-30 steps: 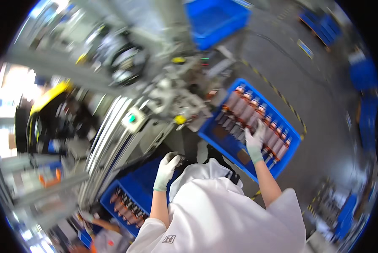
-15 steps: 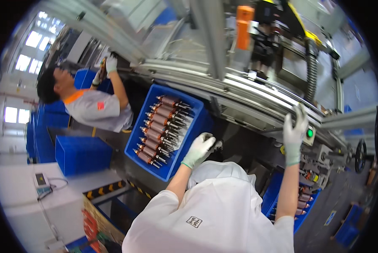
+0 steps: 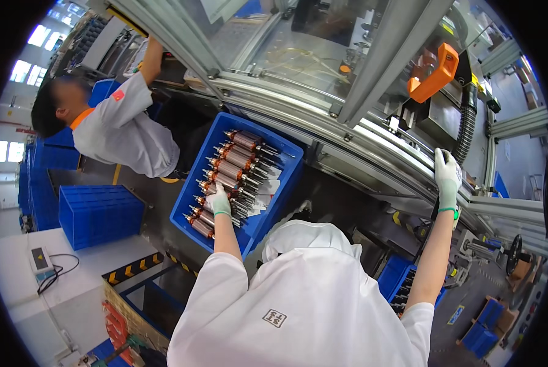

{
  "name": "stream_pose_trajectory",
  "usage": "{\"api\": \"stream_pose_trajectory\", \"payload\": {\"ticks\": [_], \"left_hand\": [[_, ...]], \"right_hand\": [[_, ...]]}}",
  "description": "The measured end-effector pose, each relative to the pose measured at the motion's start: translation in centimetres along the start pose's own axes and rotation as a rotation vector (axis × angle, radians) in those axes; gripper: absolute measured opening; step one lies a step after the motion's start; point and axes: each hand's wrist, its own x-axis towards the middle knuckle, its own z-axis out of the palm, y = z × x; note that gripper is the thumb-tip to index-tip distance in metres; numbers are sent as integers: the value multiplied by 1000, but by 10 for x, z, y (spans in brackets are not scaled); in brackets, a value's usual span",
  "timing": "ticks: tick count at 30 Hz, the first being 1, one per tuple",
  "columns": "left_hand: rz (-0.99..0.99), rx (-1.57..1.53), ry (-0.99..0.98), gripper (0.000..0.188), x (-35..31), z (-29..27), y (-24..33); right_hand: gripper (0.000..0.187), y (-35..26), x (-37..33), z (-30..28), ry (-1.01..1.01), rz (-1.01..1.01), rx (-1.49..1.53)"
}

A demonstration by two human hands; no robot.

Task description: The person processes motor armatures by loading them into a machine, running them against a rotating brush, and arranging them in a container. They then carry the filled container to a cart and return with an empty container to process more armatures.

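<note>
My left hand [image 3: 219, 202], in a white glove, reaches into a tilted-looking blue bin [image 3: 269, 215]. Its fingers close around a copper-wound motor armature [image 3: 226, 181] in the row; part of the fingers is hidden. Several more armatures [image 3: 245, 140] lie side by side there, their steel shafts pointing right over white sheets. My right hand [image 3: 448, 174], also gloved, rests on the metal front rail [image 3: 402, 156] of the machine, fingers apart and nothing held. A green-lit button [image 3: 455, 215] shows partly beside that wrist.
An orange handle [image 3: 433, 74] and a ribbed black hose [image 3: 467, 125] are on the machine ahead. A co-worker [image 3: 124, 131] stands at left. A blue crate [image 3: 101, 215] sits on a white surface. Another blue bin [image 3: 395, 276] of shafted parts is below my right arm.
My left hand has moved left into the bin, onto an armature. My right hand has come down onto the rail beyond the green button. The orange handle now appears farther right.
</note>
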Motion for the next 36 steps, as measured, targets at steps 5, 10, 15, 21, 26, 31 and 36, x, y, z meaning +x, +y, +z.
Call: {"api": "stream_pose_trajectory", "payload": {"ticks": [5, 10, 15, 21, 26, 31, 36], "left_hand": [[124, -224, -146, 67, 29, -10, -19], [33, -974, -839, 38, 33, -53, -47], [50, -1001, -938, 52, -5, -95, -34], [-72, -915, -1713, 59, -98, -53, 30], [-146, -606, -2073, 58, -221, -2, 89], [83, -411, -2227, 60, -329, 39, 170], [-84, -673, -2204, 64, -394, 101, 235]], "right_hand": [[47, -2, 6, -5, -84, 43, -6], [40, 8, 1, -2, 8, -73, 24], [26, 6, -3, 0, 95, -296, 90], [23, 13, -3, -3, 65, -314, 97], [22, 12, -3, 0, 123, -341, 104], [23, 16, -4, 5, 124, -344, 133], [22, 19, -10, 1, 148, -443, 115]]}}
